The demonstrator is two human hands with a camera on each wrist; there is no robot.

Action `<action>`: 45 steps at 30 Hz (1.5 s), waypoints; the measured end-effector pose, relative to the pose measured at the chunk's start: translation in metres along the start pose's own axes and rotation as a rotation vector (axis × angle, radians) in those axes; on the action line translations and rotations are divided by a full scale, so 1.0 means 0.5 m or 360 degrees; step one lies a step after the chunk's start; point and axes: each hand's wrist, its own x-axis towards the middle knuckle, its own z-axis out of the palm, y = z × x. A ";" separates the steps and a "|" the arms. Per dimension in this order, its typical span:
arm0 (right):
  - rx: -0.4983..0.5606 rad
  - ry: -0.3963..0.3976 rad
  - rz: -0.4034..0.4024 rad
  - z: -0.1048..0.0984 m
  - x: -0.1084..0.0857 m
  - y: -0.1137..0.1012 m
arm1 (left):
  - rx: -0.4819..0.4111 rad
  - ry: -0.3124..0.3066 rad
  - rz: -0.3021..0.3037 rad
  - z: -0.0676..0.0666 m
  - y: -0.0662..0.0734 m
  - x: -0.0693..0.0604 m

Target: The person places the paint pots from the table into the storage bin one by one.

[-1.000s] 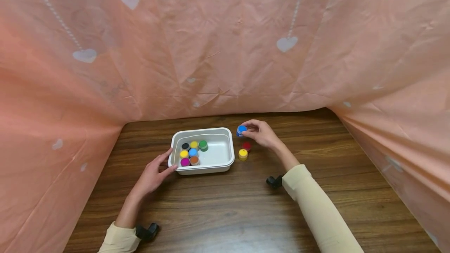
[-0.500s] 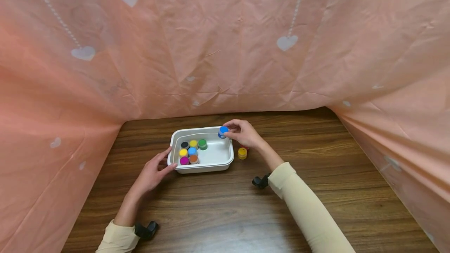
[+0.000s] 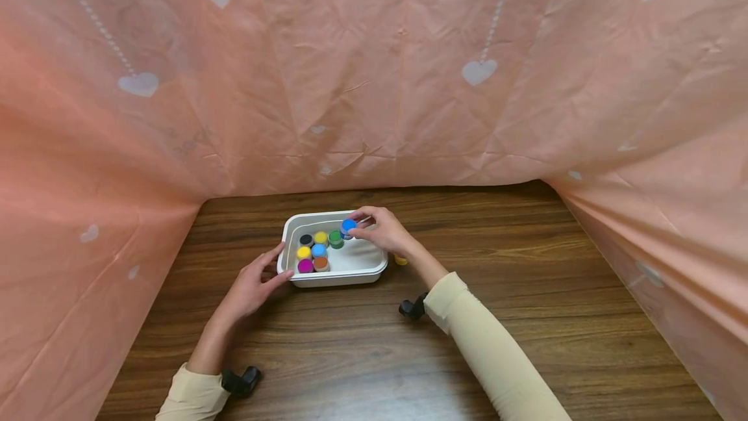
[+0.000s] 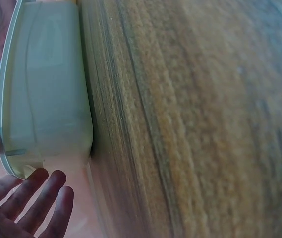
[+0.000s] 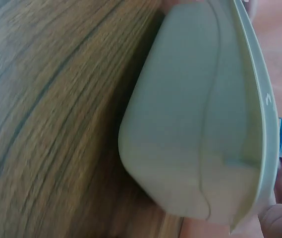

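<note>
A white plastic tub (image 3: 336,280) holds several small paint pots with coloured lids, among them a green-lidded pot (image 3: 336,239), a brown-lidded pot (image 3: 321,264) and a purple-lidded pot (image 3: 305,266). Over the tub's inside, my right hand (image 3: 382,232) pinches a blue-lidded paint pot (image 3: 348,227) between thumb and fingers, just right of the green one. My left hand (image 3: 248,286) rests against the tub's left end, thumb at the near corner. In the left wrist view the fingers (image 4: 39,203) of that hand are spread and fairly straight beside the tub's corner.
A yellow paint pot (image 3: 400,260) stands on the wooden table (image 3: 350,343) right of the tub, partly hidden by my right wrist. A pink curtain (image 3: 374,83) with white hearts hangs behind the table and along both sides.
My right hand has carried the blue-lidded pot leftward from beside the tub to over its inside. The red pot on the table is now hidden behind that arm. My left hand stays at the tub.
</note>
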 end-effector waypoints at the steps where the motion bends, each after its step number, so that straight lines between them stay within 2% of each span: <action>1: 0.0006 -0.0001 0.0006 0.004 0.001 -0.001 | -0.0003 -0.0001 0.0000 0.000 -0.001 0.000; 9: 0.0021 0.0000 -0.0016 0.042 0.014 -0.009 | -0.0004 0.0007 0.0002 0.000 -0.002 -0.001; 18: 0.0101 0.0027 0.0056 0.079 0.031 -0.001 | -0.0008 -0.0003 -0.0010 -0.002 0.000 -0.002; 27: -0.0063 0.0039 0.0126 0.103 0.043 0.011 | -0.0016 -0.0016 -0.0027 -0.005 0.000 0.000; 35: -0.0198 0.0021 0.0164 0.108 0.044 0.006 | -0.0028 -0.0014 -0.0051 -0.005 -0.001 0.003; 45: -0.0257 0.0030 0.0173 0.111 0.037 0.006 | -0.0013 0.0000 -0.0025 0.000 -0.003 0.002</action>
